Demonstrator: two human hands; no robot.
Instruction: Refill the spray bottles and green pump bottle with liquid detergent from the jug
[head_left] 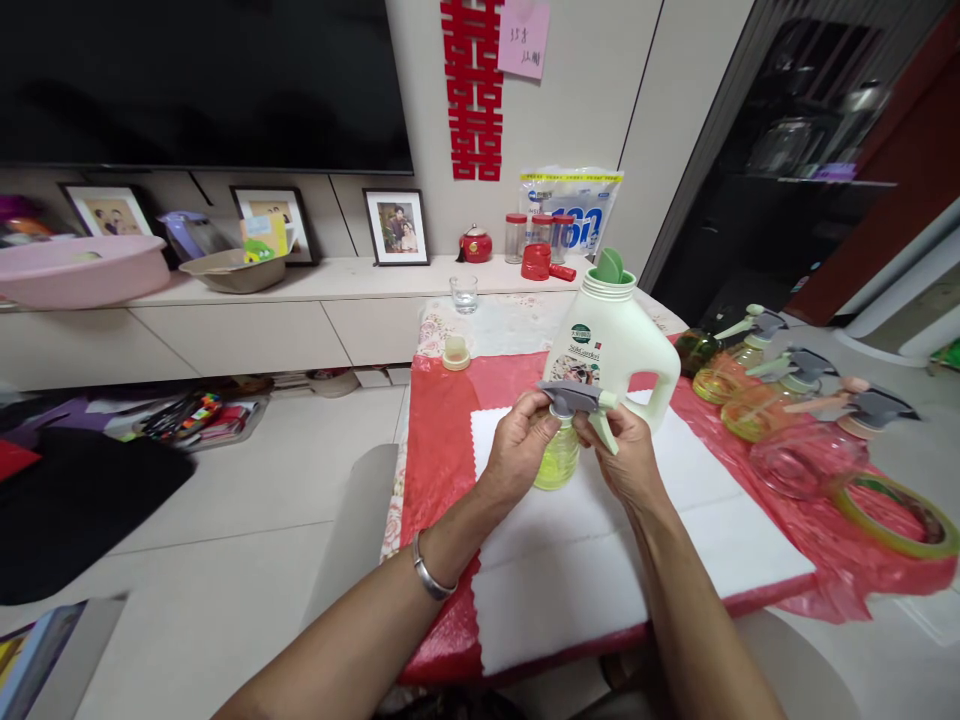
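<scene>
Seen from the wearer's head, two bare hands meet over a table and share one small spray bottle (557,467), its body clear yellow, its head grey with a pale green trigger. The bottle sits between the hands, upright, with its spray head at fingertip height and its body showing just beside the left palm. The left hand (523,440), on the arm with a silver bracelet (433,568), grips the bottle at its neck with thumb and fingers. The right hand (628,455) is closed around the trigger side of the head, its fingers partly hidden. Whether the base touches the white cloth (555,600) below is hard to tell. Just beyond the hands stands a large pale jug (574,340) with a green piece (610,266) in its open mouth. A pale cap (456,354) lies farther off to the left, on red plastic (442,430). Well to the right, three more spray bottles (806,457) stand in a row near a roll of tape (855,505)
</scene>
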